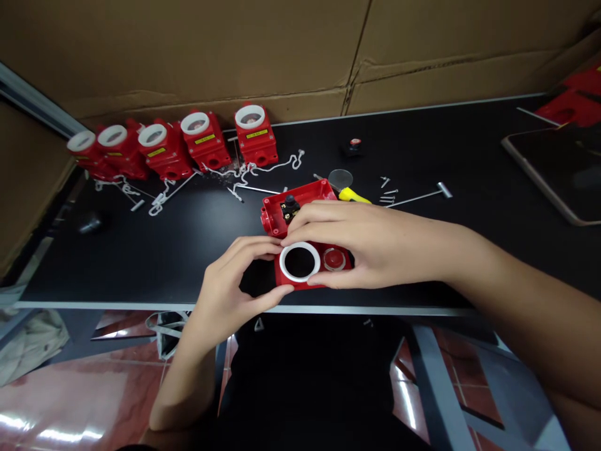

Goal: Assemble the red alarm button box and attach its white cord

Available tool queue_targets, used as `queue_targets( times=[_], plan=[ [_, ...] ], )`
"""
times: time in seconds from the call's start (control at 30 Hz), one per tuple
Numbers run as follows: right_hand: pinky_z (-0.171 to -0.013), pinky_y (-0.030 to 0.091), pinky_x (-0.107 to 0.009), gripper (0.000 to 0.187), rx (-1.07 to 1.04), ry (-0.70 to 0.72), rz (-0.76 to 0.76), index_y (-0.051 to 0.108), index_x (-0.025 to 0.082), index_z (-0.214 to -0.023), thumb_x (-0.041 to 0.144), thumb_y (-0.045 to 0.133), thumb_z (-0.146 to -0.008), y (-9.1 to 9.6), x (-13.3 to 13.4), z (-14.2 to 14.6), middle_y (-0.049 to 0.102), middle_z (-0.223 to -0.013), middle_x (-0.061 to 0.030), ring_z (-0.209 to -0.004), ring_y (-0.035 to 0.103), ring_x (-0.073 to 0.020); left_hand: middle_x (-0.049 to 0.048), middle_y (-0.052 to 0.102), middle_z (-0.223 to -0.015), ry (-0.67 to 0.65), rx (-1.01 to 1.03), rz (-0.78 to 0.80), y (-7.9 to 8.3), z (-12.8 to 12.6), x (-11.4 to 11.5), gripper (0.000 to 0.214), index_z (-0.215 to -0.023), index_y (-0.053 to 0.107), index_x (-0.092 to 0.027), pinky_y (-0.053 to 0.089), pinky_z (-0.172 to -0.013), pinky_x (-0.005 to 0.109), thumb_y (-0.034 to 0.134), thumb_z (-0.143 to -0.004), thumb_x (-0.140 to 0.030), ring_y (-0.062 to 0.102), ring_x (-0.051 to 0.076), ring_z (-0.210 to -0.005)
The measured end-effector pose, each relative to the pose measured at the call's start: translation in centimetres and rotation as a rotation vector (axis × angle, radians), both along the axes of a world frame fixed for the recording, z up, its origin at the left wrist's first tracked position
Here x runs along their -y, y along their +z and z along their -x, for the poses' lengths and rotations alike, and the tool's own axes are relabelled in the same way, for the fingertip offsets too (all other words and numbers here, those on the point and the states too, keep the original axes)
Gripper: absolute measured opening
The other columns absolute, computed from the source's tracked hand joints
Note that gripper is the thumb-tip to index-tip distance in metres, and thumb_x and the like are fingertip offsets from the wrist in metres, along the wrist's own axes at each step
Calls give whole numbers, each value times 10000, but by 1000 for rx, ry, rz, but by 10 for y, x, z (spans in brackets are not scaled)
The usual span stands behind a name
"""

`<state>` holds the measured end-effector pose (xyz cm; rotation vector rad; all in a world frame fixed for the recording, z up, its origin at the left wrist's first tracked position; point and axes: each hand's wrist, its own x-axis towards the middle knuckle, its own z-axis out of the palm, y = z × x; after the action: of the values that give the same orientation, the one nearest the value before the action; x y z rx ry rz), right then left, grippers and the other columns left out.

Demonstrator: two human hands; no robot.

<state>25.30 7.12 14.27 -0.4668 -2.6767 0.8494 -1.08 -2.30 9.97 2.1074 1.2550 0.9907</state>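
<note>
Near the table's front edge lies a red cover plate (285, 281) with a red round button (334, 259) at its right end. A white ring (317, 270) sits over its dark round opening. My left hand (244, 275) curves around the left side, thumb and fingers against the ring and cover edge. From the right, my right hand (347, 241) reaches over the cover, fingers at the ring's top and thumb at its lower right. Just behind is an open red box (300, 191) with a black switch part (290, 205) inside, partly hidden by my right hand.
Several assembled red boxes (256, 139) with white rings and cords line the back left. A yellow-handled screwdriver (353, 195), a clear disc (340, 178), several screws (389, 195) and a small metal hammer (442, 190) lie behind my right arm. A dark tablet-like panel (558, 169) lies right.
</note>
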Motion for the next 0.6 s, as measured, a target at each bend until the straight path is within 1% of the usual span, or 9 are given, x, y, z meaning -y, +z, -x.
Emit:
queue_targets(
  times=[0.13, 0.3, 0.4, 0.47, 0.53, 0.6],
  plan=[
    [-957, 522, -269, 437, 17, -64, -67, 730, 188, -1285, 527, 691, -1012, -5, 4, 4, 680, -1297, -80, -1121, 659, -131, 86, 794, -1277, 4, 0, 12, 2, -1, 1, 342, -1226, 736, -243, 634, -1078, 413, 899, -929, -291, 761, 252, -1207],
    [-895, 527, -322, 483, 57, -134, -231, 758, 160, -1219, 583, 631, -1025, -10, 11, 11, 666, -1227, -107, -1056, 643, -179, 86, 797, -1277, 5, 5, 11, 3, -2, 1, 328, -1229, 745, -247, 645, -1078, 420, 885, -934, -275, 773, 257, -1196],
    [-899, 550, -340, 550, 72, -123, -233, 741, 163, -1272, 635, 630, -1012, -6, 11, 8, 660, -1274, -120, -1082, 655, -196, 91, 798, -1269, 10, 3, 5, 2, -1, 0, 322, -1219, 750, -246, 654, -1066, 426, 888, -932, -294, 776, 263, -1184],
    [-952, 571, -337, 500, 52, -78, -205, 721, 173, -1316, 567, 640, -1018, -2, 10, 5, 654, -1336, -117, -1138, 663, -189, 93, 794, -1267, 10, -1, 2, 0, -1, 0, 341, -1223, 745, -241, 656, -1056, 417, 899, -926, -304, 774, 259, -1181],
    [-1027, 575, -321, 413, 31, -16, -179, 700, 174, -1350, 390, 644, -1003, 0, 9, 2, 645, -1392, -106, -1201, 662, -170, 92, 787, -1271, 8, -7, -6, -1, 0, 0, 377, -1239, 731, -233, 652, -1052, 401, 912, -917, -309, 768, 249, -1182],
    [-1061, 572, -307, 432, 25, 22, -162, 684, 175, -1370, 241, 631, -946, 1, 8, 1, 643, -1407, -92, -1237, 657, -159, 88, 781, -1267, 8, -23, -23, -2, 0, 1, 405, -1259, 716, -226, 651, -1039, 385, 916, -916, -308, 763, 235, -1166]
  ],
)
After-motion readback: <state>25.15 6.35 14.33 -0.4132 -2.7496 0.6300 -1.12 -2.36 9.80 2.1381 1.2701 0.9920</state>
